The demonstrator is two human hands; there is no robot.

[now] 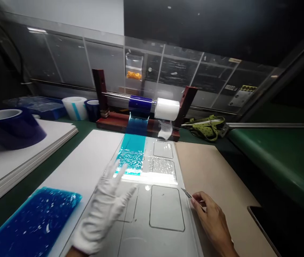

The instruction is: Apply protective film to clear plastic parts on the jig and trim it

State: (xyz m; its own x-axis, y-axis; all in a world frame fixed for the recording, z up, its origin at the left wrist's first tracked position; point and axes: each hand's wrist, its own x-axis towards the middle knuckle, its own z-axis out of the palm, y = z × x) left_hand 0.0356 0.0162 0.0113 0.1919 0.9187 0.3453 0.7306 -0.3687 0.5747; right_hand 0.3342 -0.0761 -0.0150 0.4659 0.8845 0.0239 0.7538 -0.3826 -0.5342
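Note:
My left hand [106, 203], in a white glove, is spread open over the marked clear sheet [133, 235], its fingertips near the end of a blue film strip [132, 160]. My bare right hand [213, 217] grips a slim craft knife [186, 193], blade pointing up and left, at the sheet's right edge. The blue strip comes down from a blue film roll [140, 103]. Beside it hangs a white film roll [168, 109] on the same metal rod. A clear film piece [164, 167] lies right of the blue strip. Dark rounded outlines show on the sheet.
A stack of blue film pieces [36, 221] lies at the lower left. Behind it are a white stack [52, 150] with a large blue roll [10, 126]. A green pouch [207, 126] and a dark phone-like object [272, 228] are on the right.

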